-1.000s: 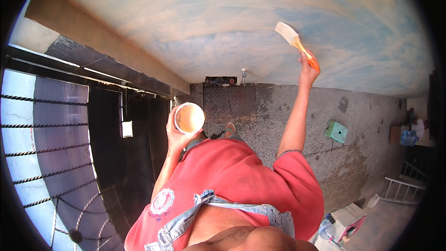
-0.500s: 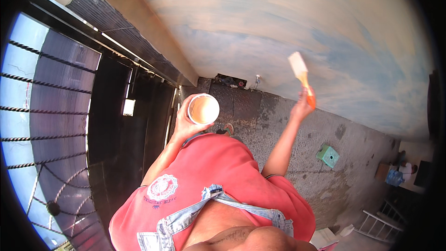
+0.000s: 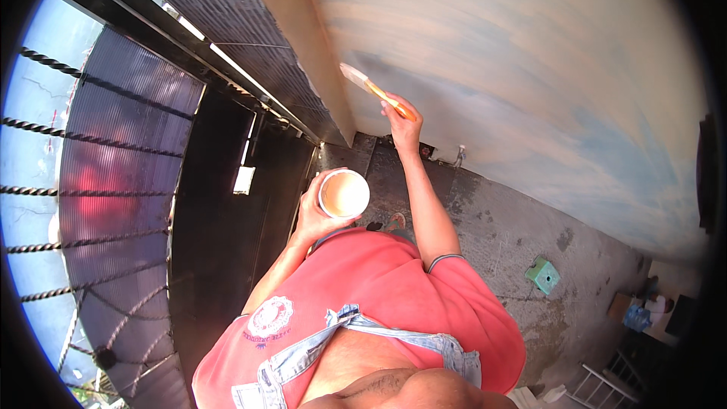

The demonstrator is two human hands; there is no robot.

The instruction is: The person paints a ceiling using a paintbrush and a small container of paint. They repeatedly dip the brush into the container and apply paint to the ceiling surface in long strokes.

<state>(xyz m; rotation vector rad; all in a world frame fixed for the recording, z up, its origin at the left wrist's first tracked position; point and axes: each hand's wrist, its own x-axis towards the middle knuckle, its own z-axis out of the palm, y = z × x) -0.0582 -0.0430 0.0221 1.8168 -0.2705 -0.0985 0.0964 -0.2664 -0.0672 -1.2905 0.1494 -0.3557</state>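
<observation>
My left hand (image 3: 314, 216) is closed round a white tub (image 3: 323, 198) with pale orange-cream paint (image 3: 343, 194) inside, held in front of my belly. My right arm reaches up and forward. In my right hand (image 3: 406, 125) is a paintbrush (image 3: 379, 92) with an orange and yellow handle, pointing up and to the left. Its whitish bristles are near the left end of the painted wall (image 3: 522, 98), close to the corner. Whether they touch the wall I cannot tell. Streaks of cream and light blue cover this wall.
A beige pillar edge (image 3: 303, 23) borders the wall on the left, beside a dark metal gate (image 3: 219, 227) and twisted bars (image 3: 113, 193). On the grey floor (image 3: 507, 220) stands a green stool (image 3: 543, 276). A metal ladder (image 3: 602, 382) and a person (image 3: 659, 307) are at the far right.
My right hand has swung left with the brush, from the middle of the wall to its left corner. The view has turned, so gate and pillar sit farther right. The tub stays in my left hand.
</observation>
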